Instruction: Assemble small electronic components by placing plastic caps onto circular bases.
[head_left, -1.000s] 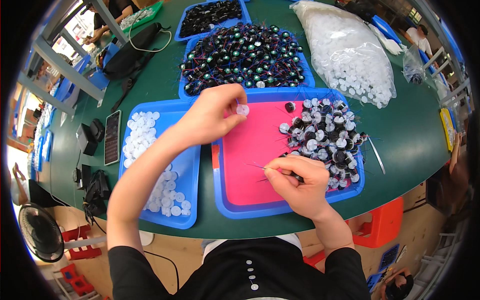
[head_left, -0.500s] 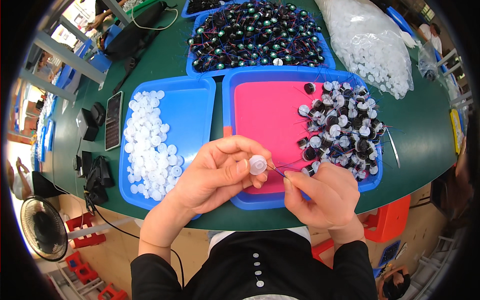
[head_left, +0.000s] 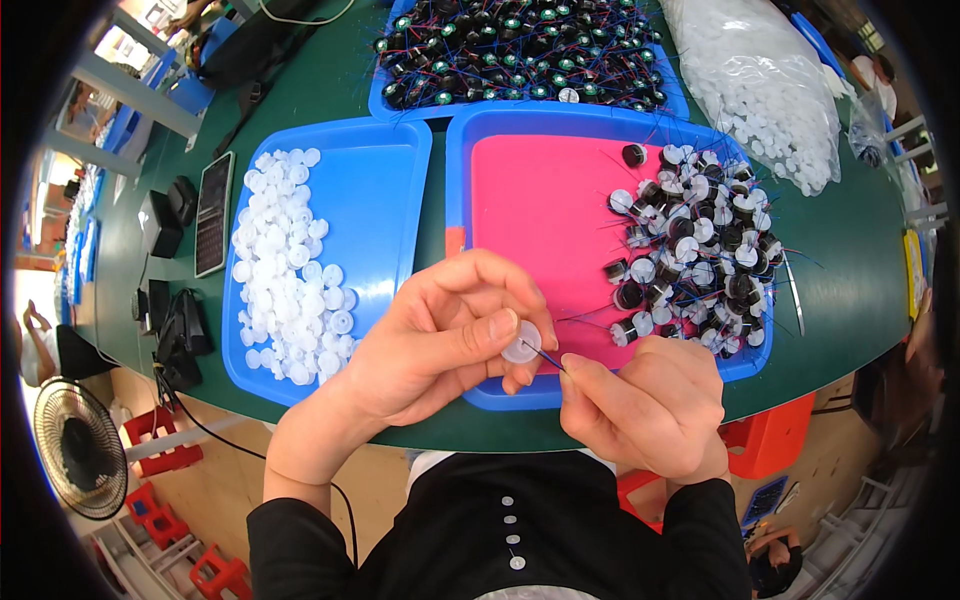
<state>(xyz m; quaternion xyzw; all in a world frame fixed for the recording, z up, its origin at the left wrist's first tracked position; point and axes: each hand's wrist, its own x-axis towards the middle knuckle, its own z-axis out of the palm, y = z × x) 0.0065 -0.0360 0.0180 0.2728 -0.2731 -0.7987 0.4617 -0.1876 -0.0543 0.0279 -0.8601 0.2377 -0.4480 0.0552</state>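
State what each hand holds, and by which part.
Left hand: a translucent white disc, pinched by its rim. Right hand: thin dark wires, pinched a short way off the disc.

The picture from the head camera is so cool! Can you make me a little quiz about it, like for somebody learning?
1. Which hand holds the round white piece, and what does the other hand pinch?

2. True or false: the fan is on the right side of the picture.

3. What colour is the bottom of the tray with the black-and-white parts?
A) yellow
B) pink
C) green

Key:
1. The left hand; the right hand pinches thin wire.
2. False; the fan is on the left.
3. B.
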